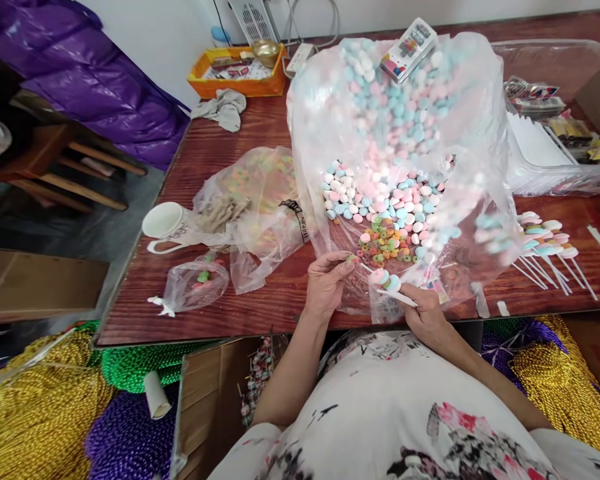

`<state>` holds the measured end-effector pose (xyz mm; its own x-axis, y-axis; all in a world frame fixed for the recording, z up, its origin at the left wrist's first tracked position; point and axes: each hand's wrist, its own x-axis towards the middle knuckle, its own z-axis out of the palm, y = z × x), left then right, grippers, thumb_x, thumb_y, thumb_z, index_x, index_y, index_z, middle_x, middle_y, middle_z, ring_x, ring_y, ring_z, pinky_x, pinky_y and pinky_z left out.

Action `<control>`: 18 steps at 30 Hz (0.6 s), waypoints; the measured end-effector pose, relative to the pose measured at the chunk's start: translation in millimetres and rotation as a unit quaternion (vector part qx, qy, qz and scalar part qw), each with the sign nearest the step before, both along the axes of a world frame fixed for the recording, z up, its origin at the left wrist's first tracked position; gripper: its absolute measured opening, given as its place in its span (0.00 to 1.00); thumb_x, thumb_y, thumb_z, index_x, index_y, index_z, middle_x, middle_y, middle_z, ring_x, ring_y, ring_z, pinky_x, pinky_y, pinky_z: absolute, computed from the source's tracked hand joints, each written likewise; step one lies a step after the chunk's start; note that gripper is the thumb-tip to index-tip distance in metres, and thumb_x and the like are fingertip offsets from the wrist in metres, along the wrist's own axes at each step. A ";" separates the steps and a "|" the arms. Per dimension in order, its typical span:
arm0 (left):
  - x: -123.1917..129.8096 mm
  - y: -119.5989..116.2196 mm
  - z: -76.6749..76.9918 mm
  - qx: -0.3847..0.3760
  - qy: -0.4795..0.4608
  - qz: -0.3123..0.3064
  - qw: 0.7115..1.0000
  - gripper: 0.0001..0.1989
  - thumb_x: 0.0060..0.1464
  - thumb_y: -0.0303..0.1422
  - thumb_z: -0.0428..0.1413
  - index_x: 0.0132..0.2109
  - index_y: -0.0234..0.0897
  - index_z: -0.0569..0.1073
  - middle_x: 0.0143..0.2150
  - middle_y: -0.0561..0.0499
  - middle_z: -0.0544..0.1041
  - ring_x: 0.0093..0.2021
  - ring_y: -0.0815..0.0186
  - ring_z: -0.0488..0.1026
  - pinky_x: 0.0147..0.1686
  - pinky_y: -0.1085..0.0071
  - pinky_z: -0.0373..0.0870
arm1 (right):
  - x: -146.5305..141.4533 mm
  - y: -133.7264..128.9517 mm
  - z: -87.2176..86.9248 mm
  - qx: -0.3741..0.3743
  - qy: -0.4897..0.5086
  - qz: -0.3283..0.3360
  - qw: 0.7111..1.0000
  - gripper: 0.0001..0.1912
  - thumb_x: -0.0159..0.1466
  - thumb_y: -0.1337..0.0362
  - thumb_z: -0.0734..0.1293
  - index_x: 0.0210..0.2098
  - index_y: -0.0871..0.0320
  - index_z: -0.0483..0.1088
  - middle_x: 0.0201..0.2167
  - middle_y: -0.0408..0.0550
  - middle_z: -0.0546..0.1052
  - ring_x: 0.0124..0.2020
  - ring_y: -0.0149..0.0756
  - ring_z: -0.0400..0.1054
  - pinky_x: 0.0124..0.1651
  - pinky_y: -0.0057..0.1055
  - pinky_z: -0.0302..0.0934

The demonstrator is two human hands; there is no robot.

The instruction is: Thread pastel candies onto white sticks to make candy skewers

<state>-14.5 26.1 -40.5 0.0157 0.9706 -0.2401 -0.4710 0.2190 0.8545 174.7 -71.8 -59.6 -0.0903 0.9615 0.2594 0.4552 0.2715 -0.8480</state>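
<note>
Pinched between the fingers of my left hand (327,283) is a small coloured ring (351,259), beside the tip of a white stick. My right hand (421,308) grips white sticks, and pink and blue candies (386,280) are threaded close to its fingers. Just beyond both hands lies a small pile of green, orange and red rings (386,243). Pink, white and blue candies (405,200) spill from the mouth of a large clear plastic bag (305,133). Finished-looking candy sticks (550,240) lie in a bunch at the right.
A white cup (163,220), a bag of rings (260,180) and a small tied bag (195,287) lie left. An orange tray (235,87) and cloth (223,109) are behind. A small box (409,50) tops the large bag. A clear bin (570,175) stands right.
</note>
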 end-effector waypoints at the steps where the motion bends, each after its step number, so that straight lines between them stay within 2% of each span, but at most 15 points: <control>1: -0.3 1.5 -0.8 0.002 -0.001 0.004 1.000 0.16 0.28 0.32 0.75 0.28 0.39 0.80 0.29 0.53 0.82 0.29 0.69 0.79 0.29 0.77 0.75 | 0.2 -0.3 0.3 0.007 0.003 -0.007 1.000 0.16 0.62 0.75 0.58 0.40 0.57 0.74 0.26 0.44 0.73 0.25 0.33 0.62 0.32 0.28 0.58; 4: -0.4 4.5 -1.9 0.007 -0.001 0.006 1.000 0.15 0.30 0.33 0.75 0.29 0.38 0.80 0.29 0.53 0.82 0.30 0.70 0.79 0.33 0.76 0.76 | -0.3 -0.1 2.0 0.022 0.006 -0.017 1.000 0.16 0.61 0.76 0.57 0.40 0.57 0.74 0.28 0.44 0.74 0.26 0.33 0.64 0.32 0.28 0.58; 11: 10.5 -6.7 4.2 -0.003 -0.012 -0.010 1.000 0.14 0.34 0.34 0.74 0.31 0.39 0.81 0.30 0.52 0.83 0.30 0.68 0.79 0.33 0.73 0.76 | -4.0 4.2 6.6 -0.013 -0.011 -0.003 1.000 0.16 0.60 0.75 0.56 0.38 0.57 0.73 0.25 0.43 0.72 0.24 0.32 0.60 0.30 0.28 0.56; 15: 14.9 -13.1 3.0 0.026 0.004 0.012 1.000 0.13 0.35 0.34 0.73 0.31 0.40 0.81 0.30 0.53 0.83 0.31 0.68 0.79 0.37 0.70 0.77 | -4.4 4.2 5.4 -0.026 0.010 -0.014 1.000 0.13 0.61 0.75 0.57 0.33 0.57 0.71 0.24 0.42 0.70 0.24 0.31 0.61 0.31 0.27 0.56; 18: 15.2 -15.5 1.0 0.070 0.034 0.029 0.997 0.12 0.35 0.33 0.73 0.30 0.40 0.82 0.32 0.53 0.83 0.34 0.67 0.79 0.40 0.69 0.77 | -4.3 3.4 3.4 -0.019 0.019 -0.006 1.000 0.14 0.60 0.76 0.57 0.34 0.57 0.71 0.25 0.42 0.72 0.25 0.31 0.62 0.31 0.27 0.56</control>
